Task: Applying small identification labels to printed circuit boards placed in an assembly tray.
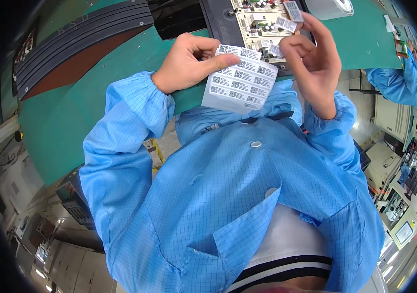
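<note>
Nearest the camera, at 6 o'clock: blue smock (193, 205). Left grip (184, 63) closed on label sheet (240, 83), at 1 o'clock. Right grip (318, 68), at 2 o'clock, beside small labels (285, 24); whether it pinches one cannot be told. Sheet and right grip partly obstruct circuit boards (259, 23) beyond. Green surface (364, 41) carries dark ridged panel (101, 29) at 10 o'clock.
</note>
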Action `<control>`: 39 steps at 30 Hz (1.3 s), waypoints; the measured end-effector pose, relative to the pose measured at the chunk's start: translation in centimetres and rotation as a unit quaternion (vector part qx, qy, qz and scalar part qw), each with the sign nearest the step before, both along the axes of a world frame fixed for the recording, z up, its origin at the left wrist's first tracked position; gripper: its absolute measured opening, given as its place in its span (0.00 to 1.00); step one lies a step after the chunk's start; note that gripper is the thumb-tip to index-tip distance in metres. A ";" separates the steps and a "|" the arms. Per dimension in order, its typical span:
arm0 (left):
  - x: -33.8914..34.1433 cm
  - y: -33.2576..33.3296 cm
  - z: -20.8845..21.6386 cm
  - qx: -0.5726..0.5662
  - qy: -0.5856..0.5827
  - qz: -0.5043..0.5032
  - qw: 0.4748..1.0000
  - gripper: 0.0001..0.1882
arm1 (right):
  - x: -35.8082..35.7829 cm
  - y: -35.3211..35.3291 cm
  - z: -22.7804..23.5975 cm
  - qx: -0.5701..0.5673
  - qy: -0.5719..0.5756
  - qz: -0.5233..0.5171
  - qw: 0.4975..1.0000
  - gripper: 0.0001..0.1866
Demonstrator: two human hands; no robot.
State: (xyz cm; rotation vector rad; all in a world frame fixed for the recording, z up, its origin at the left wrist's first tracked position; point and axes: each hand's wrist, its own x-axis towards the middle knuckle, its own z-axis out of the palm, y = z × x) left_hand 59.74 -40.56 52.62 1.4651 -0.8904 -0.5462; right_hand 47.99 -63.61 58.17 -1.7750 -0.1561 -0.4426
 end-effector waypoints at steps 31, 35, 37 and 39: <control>1.7 1.1 1.8 0.027 0.138 -0.104 0.985 0.13 | 4.7 -3.6 2.7 -0.438 0.042 0.056 0.896 0.34; 1.7 1.2 1.5 0.049 0.128 -0.116 0.984 0.14 | 6.1 -4.4 4.8 -0.515 0.064 0.038 0.854 0.38; 1.6 1.1 1.6 0.030 0.130 -0.111 0.985 0.14 | 7.1 -4.9 5.5 -0.487 0.129 0.035 0.863 0.37; 1.6 1.2 1.6 0.029 0.131 -0.112 0.985 0.14 | 7.9 -4.4 5.7 -0.407 0.180 0.031 0.895 0.35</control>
